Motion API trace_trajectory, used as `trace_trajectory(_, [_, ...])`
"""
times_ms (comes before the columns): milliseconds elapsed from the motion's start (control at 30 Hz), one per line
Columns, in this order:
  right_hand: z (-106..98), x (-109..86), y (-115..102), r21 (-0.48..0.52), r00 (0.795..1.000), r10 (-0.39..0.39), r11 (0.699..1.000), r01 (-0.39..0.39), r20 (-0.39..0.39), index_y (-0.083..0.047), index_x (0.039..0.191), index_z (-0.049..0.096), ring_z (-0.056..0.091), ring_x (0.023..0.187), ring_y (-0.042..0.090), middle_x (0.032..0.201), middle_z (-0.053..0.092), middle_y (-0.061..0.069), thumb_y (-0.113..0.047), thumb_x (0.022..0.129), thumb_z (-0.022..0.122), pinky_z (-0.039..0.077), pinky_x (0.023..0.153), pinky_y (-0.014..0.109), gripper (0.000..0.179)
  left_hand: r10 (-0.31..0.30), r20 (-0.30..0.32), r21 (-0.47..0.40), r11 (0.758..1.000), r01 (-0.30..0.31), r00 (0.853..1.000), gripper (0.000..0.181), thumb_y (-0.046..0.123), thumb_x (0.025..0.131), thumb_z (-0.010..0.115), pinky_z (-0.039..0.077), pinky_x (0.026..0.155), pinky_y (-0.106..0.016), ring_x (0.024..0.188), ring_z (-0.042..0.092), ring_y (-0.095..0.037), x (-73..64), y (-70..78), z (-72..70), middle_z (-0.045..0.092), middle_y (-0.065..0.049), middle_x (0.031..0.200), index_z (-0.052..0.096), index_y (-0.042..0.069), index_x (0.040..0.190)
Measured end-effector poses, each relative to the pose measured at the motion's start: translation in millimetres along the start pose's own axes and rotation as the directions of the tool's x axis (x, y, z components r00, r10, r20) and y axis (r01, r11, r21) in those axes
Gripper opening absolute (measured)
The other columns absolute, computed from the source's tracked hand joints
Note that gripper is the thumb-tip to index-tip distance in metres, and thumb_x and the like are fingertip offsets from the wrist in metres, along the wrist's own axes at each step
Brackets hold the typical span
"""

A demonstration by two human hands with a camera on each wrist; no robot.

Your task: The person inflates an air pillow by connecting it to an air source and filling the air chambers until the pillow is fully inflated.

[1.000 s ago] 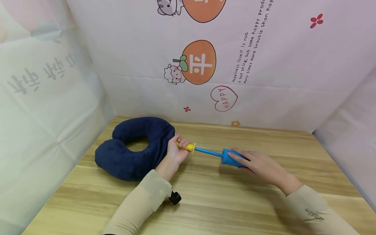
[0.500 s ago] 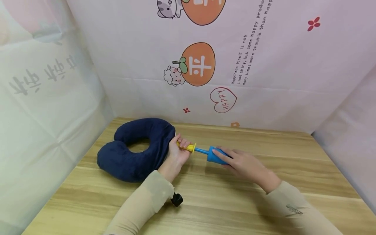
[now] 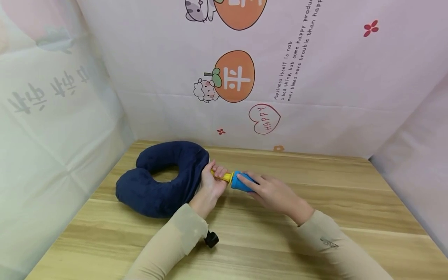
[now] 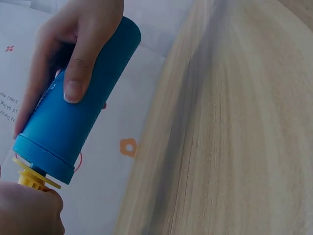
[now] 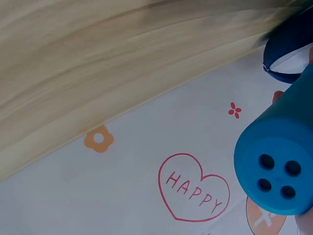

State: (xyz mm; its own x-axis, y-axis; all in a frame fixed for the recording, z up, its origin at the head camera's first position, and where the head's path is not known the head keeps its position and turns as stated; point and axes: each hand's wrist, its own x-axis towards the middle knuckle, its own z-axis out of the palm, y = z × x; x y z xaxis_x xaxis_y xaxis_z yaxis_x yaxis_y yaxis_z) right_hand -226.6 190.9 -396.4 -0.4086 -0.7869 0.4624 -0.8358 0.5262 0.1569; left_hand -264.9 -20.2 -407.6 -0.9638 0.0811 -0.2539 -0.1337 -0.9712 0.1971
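Note:
A navy U-shaped neck pillow [image 3: 159,196] lies at the left of the table. At its right edge my left hand [image 3: 211,186] grips the yellow end [image 3: 225,177] of a hand air pump. My right hand [image 3: 276,192] holds the pump's blue barrel [image 3: 239,181], thumb and fingers around it in the left wrist view. The barrel's rim sits close against the yellow flange [image 4: 36,174], with a short dark bit of rod between. Several holes show in the barrel's end [image 5: 276,174]. White material [image 5: 296,58] appears inside the pillow cover's opening. The yellow tip is hidden by my left hand.
The wooden table [image 3: 315,179] meets a printed white cloth backdrop [image 3: 315,124] at the rear. Another cloth wall [image 3: 63,128] stands at the left. A small black object [image 3: 211,239] protrudes beside my left sleeve.
My right hand has slid the blue barrel leftward along the rod, up to the yellow end. The left hand has kept its grip, and the pillow has hardly moved.

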Motion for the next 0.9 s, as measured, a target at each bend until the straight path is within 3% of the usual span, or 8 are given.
trace_trajectory(167, [4, 1.0, -2, 0.020, 1.000, 0.015, 1.000, -0.015, 0.008, -0.006, 0.149, 0.052, 0.071, 0.094, 0.034, 0.130, 0.063, 0.020, -0.015, 0.082, 0.088, 0.060, 0.078, 0.046, 0.077, -0.020, -0.007, 0.037, 0.999, 0.020, 1.000, 0.048, 0.016, 0.109, 0.043, 0.034, 0.057, -0.022, 0.043, 0.033, -0.010, -1.5, 4.0, -2.1, 0.034, 0.004, 0.050, 0.037, 0.014, 0.062])
trace_trajectory(367, [-2, -5.7, 4, 0.091, 0.998, 0.037, 0.995, -0.042, 0.050, -0.008, 0.151, 0.050, 0.069, 0.105, 0.037, 0.134, 0.062, 0.021, -0.015, 0.087, 0.083, 0.059, 0.082, 0.049, 0.073, -0.060, -0.044, 0.056, 0.996, 0.062, 0.997, 0.051, 0.017, 0.109, 0.045, 0.035, 0.061, -0.023, 0.043, 0.032, -0.010, 1.2, 12.2, -0.8, 0.034, 0.004, 0.049, 0.037, 0.015, 0.058])
trace_trajectory(633, [-10, -34.7, 23, 0.073, 0.998, 0.016, 0.997, -0.020, 0.054, -0.011, 0.151, 0.050, 0.070, 0.104, 0.034, 0.135, 0.063, 0.018, -0.018, 0.087, 0.082, 0.060, 0.079, 0.048, 0.072, -0.058, -0.075, 0.054, 0.997, 0.062, 0.995, 0.051, 0.018, 0.109, 0.046, 0.036, 0.069, -0.025, 0.043, 0.031, -0.011, 6.1, 19.3, -2.3, 0.033, 0.004, 0.049, 0.037, 0.015, 0.059])
trace_trajectory(800, [-17, -54.3, 34, 0.058, 0.999, 0.012, 0.998, -0.014, 0.039, -0.013, 0.152, 0.049, 0.070, 0.104, 0.032, 0.137, 0.062, 0.016, -0.038, 0.106, 0.057, 0.060, 0.074, 0.047, 0.053, -0.059, -0.071, 0.048, 0.997, 0.062, 0.996, 0.050, 0.019, 0.109, 0.046, 0.037, 0.070, -0.026, 0.044, 0.032, -0.011, 7.3, 24.3, -2.4, 0.033, 0.004, 0.050, 0.037, 0.014, 0.060])
trace_trajectory(900, [-22, -63.1, 41, 0.041, 1.000, -0.009, 0.999, 0.008, 0.019, -0.013, 0.152, 0.050, 0.071, 0.102, 0.030, 0.139, 0.061, 0.014, -0.045, 0.110, 0.040, 0.060, 0.074, 0.046, 0.054, -0.067, -0.065, 0.046, 0.997, 0.070, 0.996, 0.051, 0.020, 0.109, 0.047, 0.038, 0.073, -0.028, 0.045, 0.032, -0.011, 7.2, 26.9, -1.6, 0.033, 0.003, 0.051, 0.037, 0.014, 0.060])
